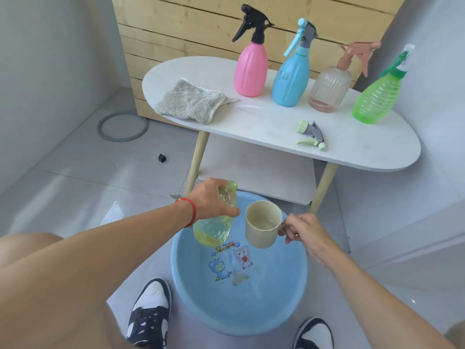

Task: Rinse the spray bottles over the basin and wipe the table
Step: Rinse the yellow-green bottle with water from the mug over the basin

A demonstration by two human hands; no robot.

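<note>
Left hand wrapped around the upper part of a capless, translucent yellow-green plastic bottle, tilted, neck pointing away, a little yellowish liquid pooled at its lower end. Held over the far edge of a round light-blue plastic basin on the grey tiled floor, cartoon stickers on its bottom, perhaps a shallow layer of water inside, though hard to tell through the glare. Right hand pinching the handle of a beige plastic cup, mouth tipped toward the camera, just beside the bottle and also over the basin. Thin red cord bracelet on the left wrist. Black-and-white sneakers planted either side of the basin's near rim.

Beyond, on the white oval counter with pale wooden legs: folded grey terry cloth at the left end; then, in a row, upright pink spray bottle with black trigger, blue spray bottle with light-blue trigger, clear ribbed spray bottle with dusty-pink trigger, and bright green ribbed spray bottle with green trigger. Loose pale-green and grey trigger head lying on its side near the counter's front edge, apart from the row.
</note>
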